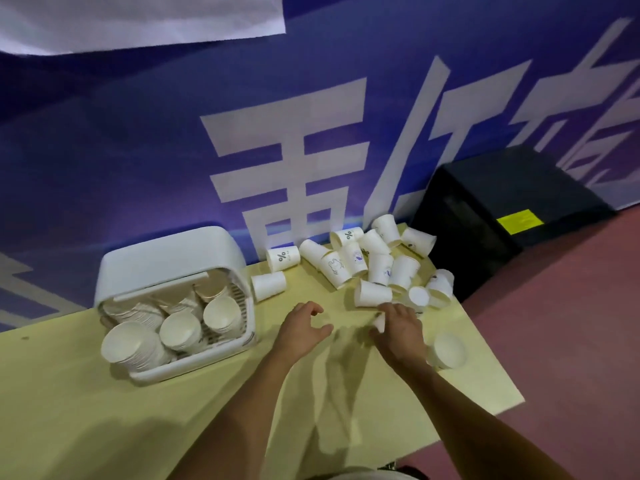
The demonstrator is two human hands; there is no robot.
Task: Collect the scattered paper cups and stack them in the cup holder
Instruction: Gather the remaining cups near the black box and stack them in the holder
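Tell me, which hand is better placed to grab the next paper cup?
The right hand: it is at the edge of the scattered white paper cups, fingers over one. The left hand hovers empty over the pale yellow table, nearer the white plastic cup holder.

**Cups loose, holder part filled**

White paper cups lie in a tumbled heap just beyond my right fingers, most on their sides, a few printed. A pinched cup shows between those fingers and my thumb, mostly hidden. A lone cup sits just right of them. Two side-lying cups rest beyond my left fingers. Left of those stands the white cup holder, lid raised, with nested stacks inside.
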